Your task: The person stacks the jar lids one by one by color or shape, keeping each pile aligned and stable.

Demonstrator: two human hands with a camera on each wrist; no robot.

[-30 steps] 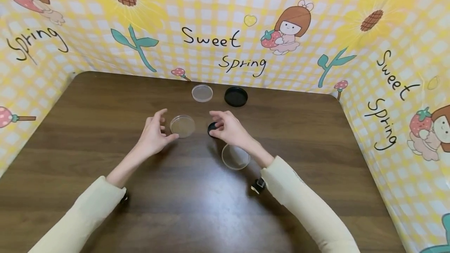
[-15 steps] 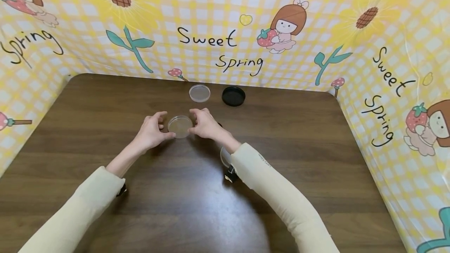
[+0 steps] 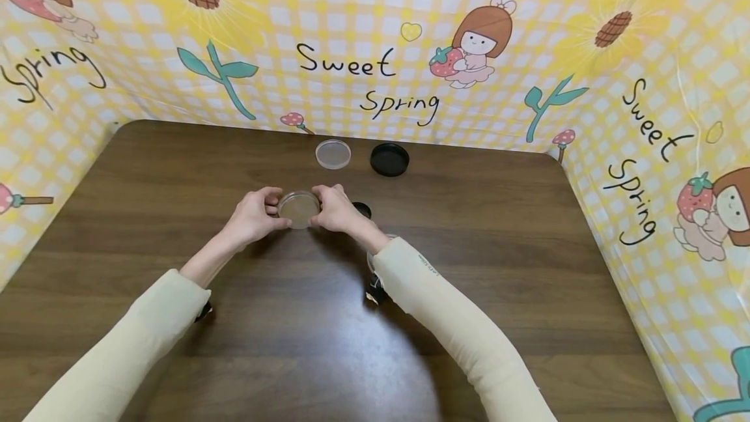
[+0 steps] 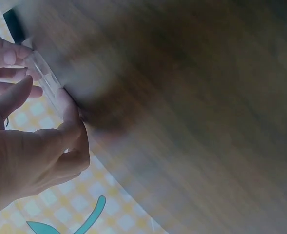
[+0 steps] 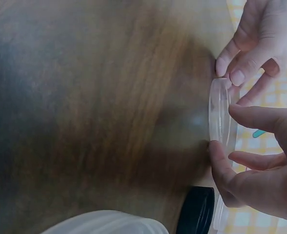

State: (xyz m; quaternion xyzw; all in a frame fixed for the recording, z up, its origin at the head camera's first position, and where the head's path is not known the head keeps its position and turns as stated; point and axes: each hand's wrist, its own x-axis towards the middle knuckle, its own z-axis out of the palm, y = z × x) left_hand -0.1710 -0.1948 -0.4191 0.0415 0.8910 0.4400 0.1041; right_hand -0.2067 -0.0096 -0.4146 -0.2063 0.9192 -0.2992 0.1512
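At the left, the left hand (image 3: 253, 215) pinches the rim of a clear, round, shallow plastic dish (image 3: 299, 211) between thumb and fingers, above or on the brown wood-grain table (image 3: 281, 337); I cannot tell which. Behind it lies another clear round dish (image 3: 333, 155). The right hand (image 3: 338, 210) pinches the held dish's opposite edge, near a small black round piece (image 3: 363, 209) and, farther back, a larger black round dish (image 3: 389, 160).

Toward an edge of the wooden surface (image 4: 192, 117), the left hand (image 4: 38, 153) and right hand (image 4: 4, 61) hold a clear dish (image 4: 46, 77) (a black piece (image 4: 14, 25) is near).
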